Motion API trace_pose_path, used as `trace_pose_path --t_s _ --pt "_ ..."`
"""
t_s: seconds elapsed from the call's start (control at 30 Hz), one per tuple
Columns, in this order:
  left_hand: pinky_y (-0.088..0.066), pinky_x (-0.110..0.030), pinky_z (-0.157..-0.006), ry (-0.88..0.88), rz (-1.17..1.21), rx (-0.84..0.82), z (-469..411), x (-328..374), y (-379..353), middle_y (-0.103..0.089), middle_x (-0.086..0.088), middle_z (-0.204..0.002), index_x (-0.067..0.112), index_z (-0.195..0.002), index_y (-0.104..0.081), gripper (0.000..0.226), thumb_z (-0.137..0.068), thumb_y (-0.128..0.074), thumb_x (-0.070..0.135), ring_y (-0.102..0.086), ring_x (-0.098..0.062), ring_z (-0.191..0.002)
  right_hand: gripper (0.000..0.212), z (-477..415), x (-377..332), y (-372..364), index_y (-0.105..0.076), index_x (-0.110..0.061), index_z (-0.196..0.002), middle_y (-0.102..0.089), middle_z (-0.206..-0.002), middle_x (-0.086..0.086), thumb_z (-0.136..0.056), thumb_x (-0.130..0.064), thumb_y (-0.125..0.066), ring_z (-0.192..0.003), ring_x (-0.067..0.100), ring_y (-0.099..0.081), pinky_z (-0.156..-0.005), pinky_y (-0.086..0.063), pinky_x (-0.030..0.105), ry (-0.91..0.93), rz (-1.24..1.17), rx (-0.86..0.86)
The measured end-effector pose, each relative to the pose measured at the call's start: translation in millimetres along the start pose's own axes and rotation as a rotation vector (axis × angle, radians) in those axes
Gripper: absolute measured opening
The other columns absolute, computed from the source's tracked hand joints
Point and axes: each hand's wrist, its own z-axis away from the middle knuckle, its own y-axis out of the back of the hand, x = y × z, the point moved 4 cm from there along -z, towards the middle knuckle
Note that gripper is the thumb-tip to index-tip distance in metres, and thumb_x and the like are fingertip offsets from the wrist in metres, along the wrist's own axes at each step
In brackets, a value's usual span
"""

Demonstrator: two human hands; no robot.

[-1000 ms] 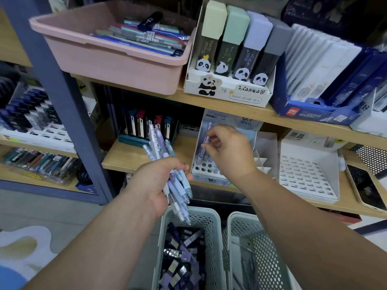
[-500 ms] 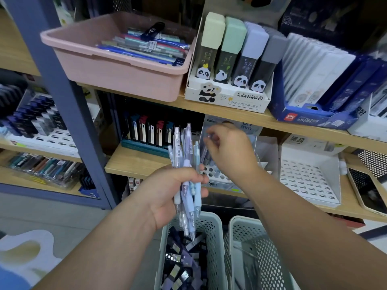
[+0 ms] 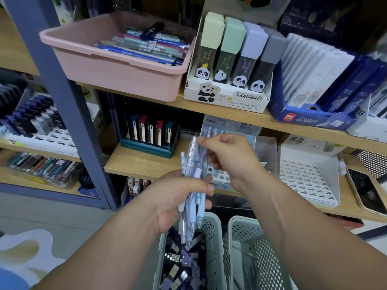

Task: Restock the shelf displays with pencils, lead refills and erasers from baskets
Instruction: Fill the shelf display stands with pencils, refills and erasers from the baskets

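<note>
While the left hand [image 3: 176,198] grips a bundle of pencils [image 3: 193,185] upright, the right hand [image 3: 229,159] pinches the top of one of them.
The bundle hangs over the near left basket [image 3: 212,237] of small dark refill boxes, with a second perforated basket [image 3: 235,227] just beside it on the right. The left fingers [image 3: 207,204] are clenched round the barrels. Just beyond the right hand, a white slotted pencil display [image 3: 219,175] with a 0.7 mm card stands on the lower shelf [image 3: 144,164]. On the shelf above sit a pink tub [image 3: 117,65] and a panda lead-refill display [image 3: 227,97].
</note>
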Motion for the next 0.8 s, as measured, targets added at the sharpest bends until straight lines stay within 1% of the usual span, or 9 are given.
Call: trace_pose_path --t_s 0.07,0.17,0.3,0.4,0.5,0.6,0.67,0.73,0.8 --pt "-0.052 -0.027 -0.060 -0.019 0.036 -0.003 0 1 1 -0.073 -0.003 -0.078 0.008 -0.110 -0.072 0.043 -0.069 -0.082 0.019 -0.070 -0.016 -0.062 0.017 0 2 1 -0.070 -0.005 -0.082 -0.064 -0.063 0.006 -0.086 -0.020 -0.078 -0.055 0.016 -0.057 -0.049 -0.045 0.025 -0.058 -0.118 -0.010" --pt "-0.049 -0.029 -0.062 -0.034 0.086 0.015 -1 1 2 -0.072 -0.003 -0.076 0.012 -0.109 -0.074 0.050 -0.065 -0.082 0.035 -0.066 -0.015 -0.058 0.015 0 5 3 -0.068 -0.003 -0.091 -0.066 -0.069 0.011 -0.089 -0.016 -0.075 -0.056 0.017 -0.062 -0.051 -0.050 0.024 -0.131 -0.281 -0.028" --pt "-0.051 -0.031 -0.062 -0.008 0.129 0.043 -4 0 2 -0.070 -0.006 -0.076 0.011 -0.107 -0.076 0.049 -0.079 -0.073 0.051 -0.064 -0.019 -0.057 0.014 0 10 5 -0.067 -0.006 -0.084 -0.067 -0.068 0.008 -0.091 -0.017 -0.073 -0.058 0.015 -0.063 -0.056 -0.054 0.023 -0.160 -0.369 -0.079" --pt "-0.050 -0.029 -0.054 -0.002 0.186 0.045 -6 0 2 -0.068 -0.008 -0.074 0.008 -0.108 -0.075 0.042 -0.089 -0.067 0.044 -0.063 -0.022 -0.055 0.013 0 12 6 -0.069 -0.004 -0.089 -0.068 -0.073 0.009 -0.090 -0.017 -0.073 -0.061 0.015 -0.063 -0.057 -0.054 0.022 -0.160 -0.399 -0.112" --pt "-0.050 -0.031 -0.059 -0.014 0.196 0.061 -7 0 2 -0.069 -0.007 -0.076 0.010 -0.110 -0.074 0.031 -0.092 -0.067 0.035 -0.065 -0.022 -0.057 0.015 0 12 9 -0.069 -0.002 -0.096 -0.067 -0.074 0.010 -0.090 -0.015 -0.072 -0.060 0.015 -0.062 -0.056 -0.054 0.022 -0.154 -0.425 -0.120" --pt "-0.050 -0.033 -0.063 -0.027 0.215 0.157 -9 0 9 -0.071 -0.006 -0.081 0.014 -0.103 -0.073 0.021 -0.092 -0.067 0.031 -0.067 -0.019 -0.059 0.009 -1 7 18 -0.066 -0.003 -0.093 -0.065 -0.074 0.010 -0.092 -0.011 -0.069 -0.060 0.014 -0.061 -0.055 -0.053 0.021 -0.117 -0.441 -0.088" --pt "-0.052 -0.032 -0.057 -0.046 0.247 0.236 -12 -1 17 -0.071 -0.006 -0.081 0.012 -0.106 -0.071 0.020 -0.093 -0.067 0.025 -0.067 -0.020 -0.062 0.014 -3 4 25 -0.063 -0.003 -0.105 -0.065 -0.075 0.009 -0.094 -0.010 -0.068 -0.060 0.014 -0.060 -0.056 -0.054 0.022 -0.083 -0.414 -0.013" --pt "-0.055 -0.030 -0.051 -0.070 0.294 0.318 -15 -2 26 -0.070 -0.007 -0.078 0.009 -0.110 -0.069 0.019 -0.094 -0.066 0.019 -0.065 -0.021 -0.064 0.024 -7 4 35 -0.061 -0.003 -0.113 -0.067 -0.078 0.010 -0.092 -0.010 -0.071 -0.062 0.016 -0.063 -0.061 -0.055 0.027 0.017 -0.268 0.089" --pt "-0.054 -0.027 -0.047 -0.085 0.335 0.369 -17 -2 33 -0.069 -0.009 -0.079 0.008 -0.111 -0.067 0.017 -0.096 -0.064 0.016 -0.064 -0.021 -0.063 0.020 -10 3 40 -0.063 -0.012 -0.108 -0.072 -0.077 0.006 -0.091 -0.015 -0.074 -0.068 0.015 -0.069 -0.067 -0.057 0.033 0.187 -0.002 0.166"
